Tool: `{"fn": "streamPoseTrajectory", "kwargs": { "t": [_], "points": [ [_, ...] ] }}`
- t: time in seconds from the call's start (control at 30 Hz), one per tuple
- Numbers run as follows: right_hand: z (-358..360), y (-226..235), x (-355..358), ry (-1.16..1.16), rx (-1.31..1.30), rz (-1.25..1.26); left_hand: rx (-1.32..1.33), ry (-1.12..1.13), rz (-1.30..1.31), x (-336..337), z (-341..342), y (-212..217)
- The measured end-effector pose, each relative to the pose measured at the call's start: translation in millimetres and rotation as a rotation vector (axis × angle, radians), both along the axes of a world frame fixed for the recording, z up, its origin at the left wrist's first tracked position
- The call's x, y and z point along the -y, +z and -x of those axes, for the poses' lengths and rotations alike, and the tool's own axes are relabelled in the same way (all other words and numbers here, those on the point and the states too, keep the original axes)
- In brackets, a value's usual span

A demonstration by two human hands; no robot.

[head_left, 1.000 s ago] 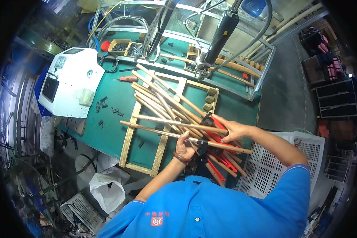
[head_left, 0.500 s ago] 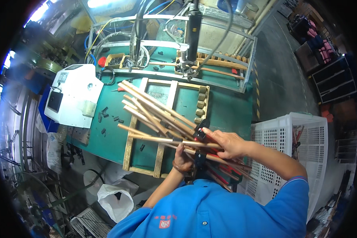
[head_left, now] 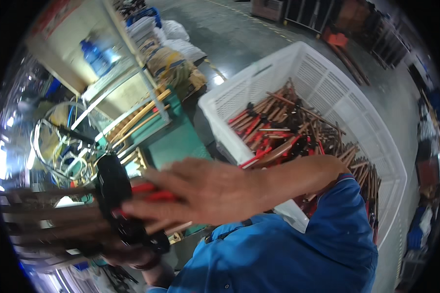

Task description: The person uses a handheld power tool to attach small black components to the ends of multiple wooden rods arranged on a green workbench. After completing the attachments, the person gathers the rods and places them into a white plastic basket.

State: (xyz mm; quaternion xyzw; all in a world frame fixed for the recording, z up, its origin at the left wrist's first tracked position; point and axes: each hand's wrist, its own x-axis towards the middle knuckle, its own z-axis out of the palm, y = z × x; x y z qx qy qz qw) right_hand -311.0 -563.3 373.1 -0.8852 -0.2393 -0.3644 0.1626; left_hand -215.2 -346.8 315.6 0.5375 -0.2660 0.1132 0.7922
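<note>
A bundle of long wooden sticks (head_left: 54,215), smeared by motion, stretches out to the left in front of me. Black fittings (head_left: 113,188) sit across its near end, with red parts beside them. My right hand (head_left: 205,190) is closed over that near end, its fingers reaching the red parts and the black fittings. Below the bundle, my left hand (head_left: 129,255) grips it from underneath, mostly hidden and blurred. On my right, a large white plastic crate (head_left: 252,71) holds a heap of similar sticks (head_left: 288,132) with red and black parts.
The green workbench (head_left: 181,144) lies ahead to the left, with a metal frame (head_left: 154,95) rising from it. Sacks (head_left: 183,51) are piled on the floor beyond. The crate stands close against my right arm. A blue bottle (head_left: 97,57) stands behind the frame.
The view has swung right, bringing the crate and its heap into sight. The bundle, held in both hands, has come off the bench frame and now appears at the left.
</note>
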Motion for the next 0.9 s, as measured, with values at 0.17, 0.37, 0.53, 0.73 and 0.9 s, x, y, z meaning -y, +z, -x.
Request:
{"fn": "streamPoseTrajectory", "kwargs": {
  "t": [0.17,0.37,0.53,0.73,0.9],
  "points": [
    [88,37,96,-0.28,-0.119,-0.382,-0.325,-0.625,-0.116,165,18,137],
    [171,-36,152,-0.444,-0.041,-1.142,-0.335,-1.308,-0.683,372,87,150],
    [200,-104,133,-0.573,-0.146,-1.662,-0.442,-1.371,-1.158,447,115,28],
    [190,-156,149,-0.584,-0.142,-2.064,-0.312,-1.329,-1.547,502,125,-86],
    [139,-274,264,-0.805,-0.271,-2.13,0.14,-1.337,-1.451,592,107,-125]
  ]
}}
